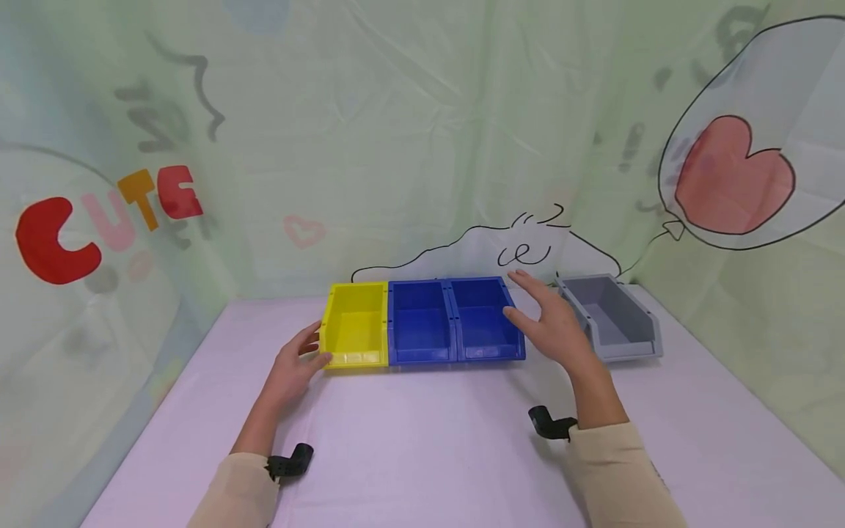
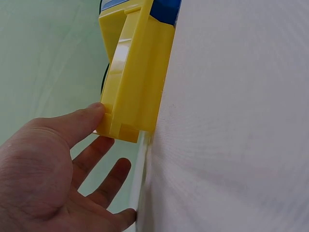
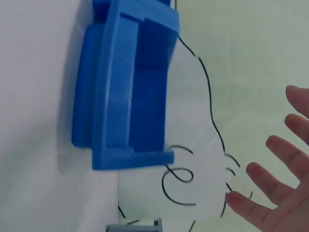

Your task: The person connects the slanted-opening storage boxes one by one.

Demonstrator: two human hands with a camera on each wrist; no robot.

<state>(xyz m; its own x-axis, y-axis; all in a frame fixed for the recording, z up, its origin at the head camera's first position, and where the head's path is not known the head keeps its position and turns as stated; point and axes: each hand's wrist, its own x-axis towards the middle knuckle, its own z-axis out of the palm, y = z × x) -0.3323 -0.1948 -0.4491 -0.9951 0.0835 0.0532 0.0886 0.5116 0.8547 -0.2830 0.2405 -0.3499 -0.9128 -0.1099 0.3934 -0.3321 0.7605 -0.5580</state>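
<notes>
Right hand (image 1: 553, 324) splayed, empty, my loose left hand (image 1: 295, 368) touches the yellow bin (image 1: 356, 331), probably light, stiff: grip its walls.

Three bins (image 1: 422, 354) abreast on table (image 1: 409, 440), fourth bin (image 1: 627, 352) right.

Pale tabletop (image 1: 409, 447), bearing 1 yellow bin (image 1: 356, 330) at 11 o'clock, 2 blue bins (image 1: 422, 334) around 12, 1 grey bin (image 1: 614, 315) at 2.

Yellow bin (image 1: 356, 331), middle blue bin (image 1: 422, 334) and right blue bin (image 1: 487, 330) form 1 row.
Touching side by side, all 3 stand upright, open-topped, their lower fronts facing the camera.
</notes>
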